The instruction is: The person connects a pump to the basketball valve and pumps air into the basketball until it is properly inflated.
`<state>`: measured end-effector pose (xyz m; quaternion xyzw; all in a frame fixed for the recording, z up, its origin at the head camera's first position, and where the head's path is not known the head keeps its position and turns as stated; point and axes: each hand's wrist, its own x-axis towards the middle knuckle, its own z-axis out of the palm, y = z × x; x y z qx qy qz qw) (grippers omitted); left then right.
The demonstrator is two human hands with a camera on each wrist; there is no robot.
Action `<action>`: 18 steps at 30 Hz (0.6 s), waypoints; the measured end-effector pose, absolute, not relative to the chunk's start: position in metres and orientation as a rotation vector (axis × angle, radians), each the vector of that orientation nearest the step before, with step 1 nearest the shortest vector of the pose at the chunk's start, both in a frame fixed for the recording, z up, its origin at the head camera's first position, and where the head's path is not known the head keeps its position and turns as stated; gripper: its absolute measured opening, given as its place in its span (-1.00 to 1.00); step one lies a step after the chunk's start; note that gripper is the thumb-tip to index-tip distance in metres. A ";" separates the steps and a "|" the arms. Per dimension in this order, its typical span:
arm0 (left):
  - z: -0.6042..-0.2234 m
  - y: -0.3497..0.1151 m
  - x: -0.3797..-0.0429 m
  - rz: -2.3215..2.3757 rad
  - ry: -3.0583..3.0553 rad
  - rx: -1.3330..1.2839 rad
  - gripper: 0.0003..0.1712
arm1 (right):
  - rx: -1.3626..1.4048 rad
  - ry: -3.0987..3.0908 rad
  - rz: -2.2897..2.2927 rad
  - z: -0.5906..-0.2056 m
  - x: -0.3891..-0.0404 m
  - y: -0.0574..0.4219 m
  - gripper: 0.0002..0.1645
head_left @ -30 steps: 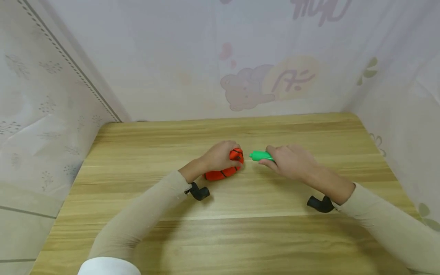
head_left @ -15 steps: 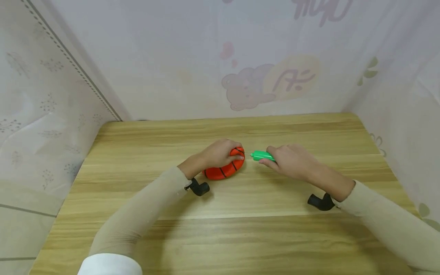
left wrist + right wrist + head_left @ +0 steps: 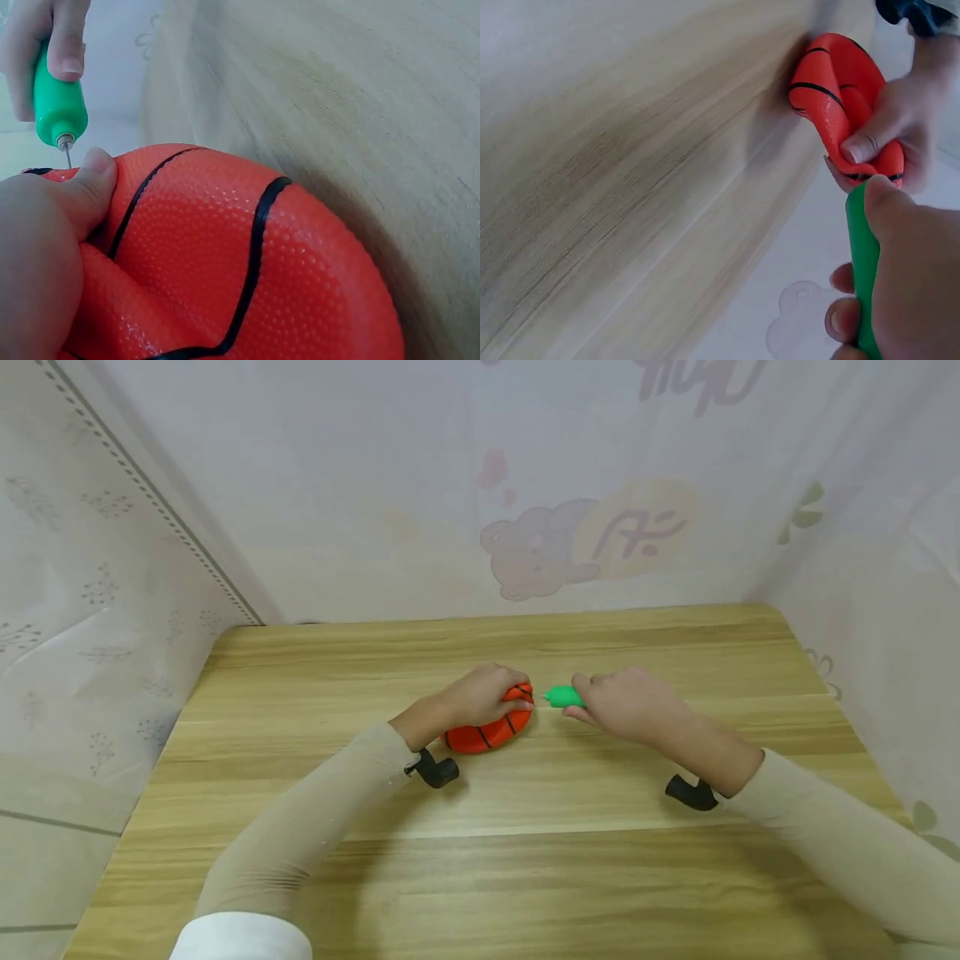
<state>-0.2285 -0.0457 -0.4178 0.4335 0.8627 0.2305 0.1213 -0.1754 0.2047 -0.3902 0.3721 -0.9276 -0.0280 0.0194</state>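
Caved-in red ball (image 3: 471, 741) and green tool (image 3: 562, 697), both held.
Left hand (image 3: 480, 695) pinches the ball; right hand (image 3: 630, 702) grasps the tool, needle (image 3: 68, 155) at ball; insertion unclear.

Red ball (image 3: 307, 270) in left hand (image 3: 41, 240), green needle-tipped tool (image 3: 60, 105) in right hand (image 3: 28, 41)

The left hand (image 3: 478, 695) hides part of the deflated red basketball (image 3: 487, 735), and the right hand (image 3: 632, 703) much of the green pump (image 3: 564, 697). Whether the needle (image 3: 69, 156) enters is unclear.
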 end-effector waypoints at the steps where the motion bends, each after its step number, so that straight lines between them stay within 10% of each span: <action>1: -0.418 -0.046 -0.228 0.676 2.518 1.265 -0.75 | 1.172 -2.827 -0.128 -0.391 -0.175 0.204 -0.52; 18: -0.420 -0.041 -0.227 0.696 2.525 1.247 -0.77 | 1.062 -2.998 0.071 -0.398 -0.181 0.189 -0.51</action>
